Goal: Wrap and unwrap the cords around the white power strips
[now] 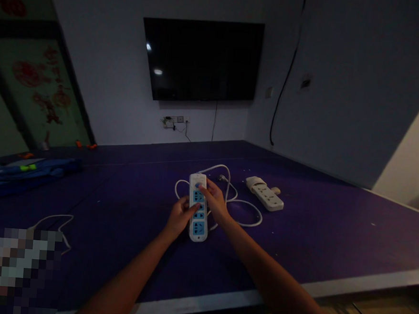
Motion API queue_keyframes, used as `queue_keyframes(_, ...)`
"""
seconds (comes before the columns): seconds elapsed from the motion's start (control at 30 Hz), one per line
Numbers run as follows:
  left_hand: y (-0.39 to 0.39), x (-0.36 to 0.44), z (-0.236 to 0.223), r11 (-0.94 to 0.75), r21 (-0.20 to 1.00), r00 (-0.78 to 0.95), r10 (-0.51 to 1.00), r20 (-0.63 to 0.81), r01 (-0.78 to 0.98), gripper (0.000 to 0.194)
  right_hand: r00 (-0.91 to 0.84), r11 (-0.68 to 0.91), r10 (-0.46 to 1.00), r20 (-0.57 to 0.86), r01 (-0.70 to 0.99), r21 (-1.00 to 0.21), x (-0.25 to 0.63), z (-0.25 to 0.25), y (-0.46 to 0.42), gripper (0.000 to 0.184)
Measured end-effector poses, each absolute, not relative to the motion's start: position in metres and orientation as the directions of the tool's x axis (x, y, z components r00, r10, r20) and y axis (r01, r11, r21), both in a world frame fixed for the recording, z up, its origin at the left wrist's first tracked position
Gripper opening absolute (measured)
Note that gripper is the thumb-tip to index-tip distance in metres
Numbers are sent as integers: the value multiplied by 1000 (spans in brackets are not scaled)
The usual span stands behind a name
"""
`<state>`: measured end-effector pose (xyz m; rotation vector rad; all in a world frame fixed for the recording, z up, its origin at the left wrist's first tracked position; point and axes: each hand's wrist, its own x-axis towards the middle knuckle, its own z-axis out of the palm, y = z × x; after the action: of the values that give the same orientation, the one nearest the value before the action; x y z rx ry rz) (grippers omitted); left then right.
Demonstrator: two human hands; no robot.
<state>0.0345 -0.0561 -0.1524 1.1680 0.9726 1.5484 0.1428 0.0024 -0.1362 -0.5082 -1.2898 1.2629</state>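
A white power strip [198, 207] with blue sockets lies lengthwise on the purple table [315, 231] in front of me. My left hand [179, 217] grips its left edge with curled fingers. My right hand [214, 201] rests on its right side, fingers bent, with a fingertip pressing near an upper socket. The strip's white cord [244, 205] loops behind and to the right of my hands, ending in a plug [223, 178].
A second white power strip [265, 193] lies to the right. Another white cable [55, 220] lies at the left, with blue fabric [21, 175] beyond it. A black wall-mounted TV [203, 60] hangs above wall outlets [175, 120]. The table's white front edge [358, 282] runs near me.
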Motion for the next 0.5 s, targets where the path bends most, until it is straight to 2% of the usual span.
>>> queue_keyframes(0.2,-54,35,-157,-249,943,-104,967,231,-222,44,-134,337,900,415,-388,-858,143,-135,0,48)
queue_keyframes(0.5,-58,36,-154,-268,946,-94,963,255,-182,44,-130,318,906,403,-421,-849,142,-135,-1,47)
